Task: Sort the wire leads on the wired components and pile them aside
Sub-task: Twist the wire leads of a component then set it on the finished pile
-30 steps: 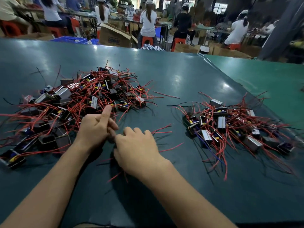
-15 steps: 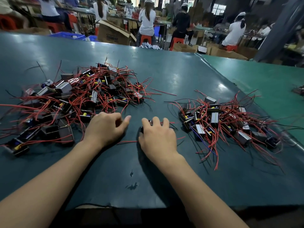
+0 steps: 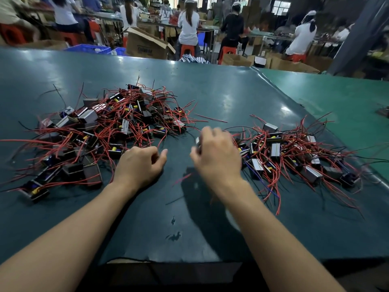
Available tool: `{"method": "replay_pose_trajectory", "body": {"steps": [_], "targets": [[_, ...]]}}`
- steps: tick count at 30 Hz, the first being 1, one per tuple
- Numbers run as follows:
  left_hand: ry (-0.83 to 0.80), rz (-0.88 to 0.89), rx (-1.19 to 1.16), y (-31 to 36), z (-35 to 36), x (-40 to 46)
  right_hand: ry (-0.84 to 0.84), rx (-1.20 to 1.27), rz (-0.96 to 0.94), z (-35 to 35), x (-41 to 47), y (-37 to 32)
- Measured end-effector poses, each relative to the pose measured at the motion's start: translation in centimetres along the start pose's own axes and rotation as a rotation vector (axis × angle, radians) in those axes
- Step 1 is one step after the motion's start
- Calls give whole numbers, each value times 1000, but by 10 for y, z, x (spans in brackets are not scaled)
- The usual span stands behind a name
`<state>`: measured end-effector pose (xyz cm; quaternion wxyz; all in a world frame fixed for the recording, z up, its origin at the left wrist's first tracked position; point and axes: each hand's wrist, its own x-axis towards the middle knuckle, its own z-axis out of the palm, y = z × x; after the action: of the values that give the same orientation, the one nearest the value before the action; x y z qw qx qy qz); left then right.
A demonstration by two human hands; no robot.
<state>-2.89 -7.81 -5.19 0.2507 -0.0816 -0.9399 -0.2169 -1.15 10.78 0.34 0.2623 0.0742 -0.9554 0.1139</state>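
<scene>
Rows of seated workers fill the factory floor behind a dark green counter (image 3: 210, 85) at a wiring station. On it, seen from the head camera, two heaps of small boxy components trailing red leads lie well apart: a larger, tangled left pile (image 3: 101, 131) and a smaller right pile (image 3: 294, 154), which is probably where finished pieces go. The left hand (image 3: 139, 165) rests at the near edge of the left pile, fingers loosely curled and holding nothing, seemingly placed to draw the next piece. The right hand (image 3: 216, 152), blurred by motion, sits at the inner edge of the right pile, fingers curled over something small; whether it pinches a component cannot be told. A stray lead (image 3: 210, 118) lies between the piles.
</scene>
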Motion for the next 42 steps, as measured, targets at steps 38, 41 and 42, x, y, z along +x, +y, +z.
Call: {"method": "replay_pose_trajectory", "body": {"steps": [38,41,42], "targets": [[39,-103,295,-3,12,12,-69,485,25,69,2,5],[181,-29,250,-2,8,10,-68,475,23,71,1,5],[205,-15,225,-1,6,9,-65,469,33,72,1,6]]}}
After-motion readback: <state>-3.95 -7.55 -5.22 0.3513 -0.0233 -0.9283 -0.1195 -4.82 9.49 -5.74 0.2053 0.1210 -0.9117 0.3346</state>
